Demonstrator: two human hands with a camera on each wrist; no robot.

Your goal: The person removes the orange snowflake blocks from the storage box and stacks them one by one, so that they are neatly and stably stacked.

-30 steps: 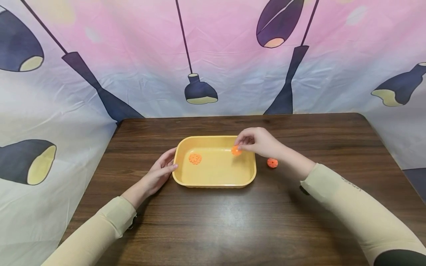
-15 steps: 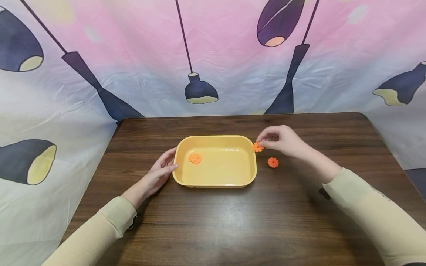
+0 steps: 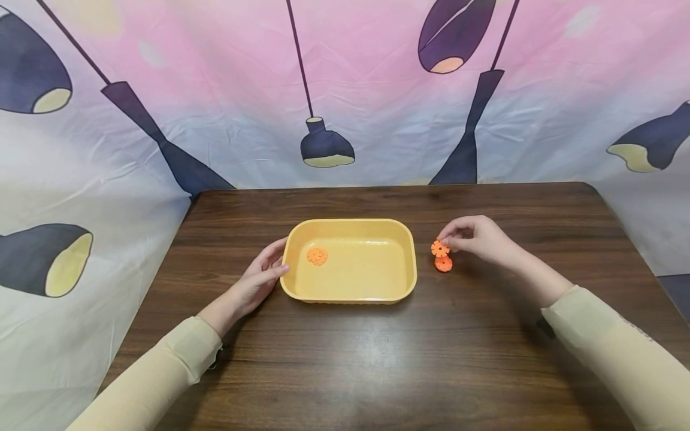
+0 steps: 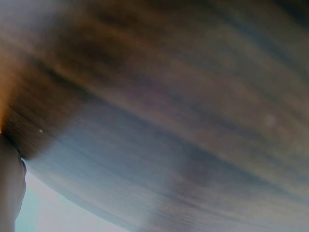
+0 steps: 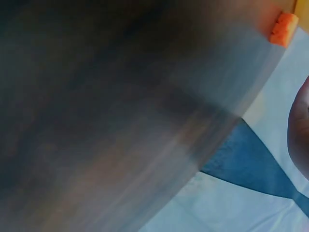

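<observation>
At the left end of the yellow plastic tray (image 3: 350, 296), my left hand (image 3: 256, 281) holds its side, thumb at the rim and fingers along the outer wall. Inside the tray's left part lie a few flat orange notched discs (image 3: 317, 257). My right hand (image 3: 482, 239) pinches one orange notched disc (image 3: 439, 248) upright between thumb and fingertips, right of the tray. That disc overlaps the far edge of a short stack of orange discs (image 3: 444, 264) on the table. In the right wrist view the orange stack (image 5: 284, 30) shows at the top right corner.
The dark wooden table (image 3: 366, 365) has a far edge close to a printed cloth backdrop (image 3: 242, 90) with lamp shapes. Its left and right sides also meet hanging cloth. The left wrist view shows mostly blurred table top (image 4: 159, 121).
My right hand has moved right from over the tray, carrying the pinched disc out past the right rim to the stack. The left hand and tray stay in place.
</observation>
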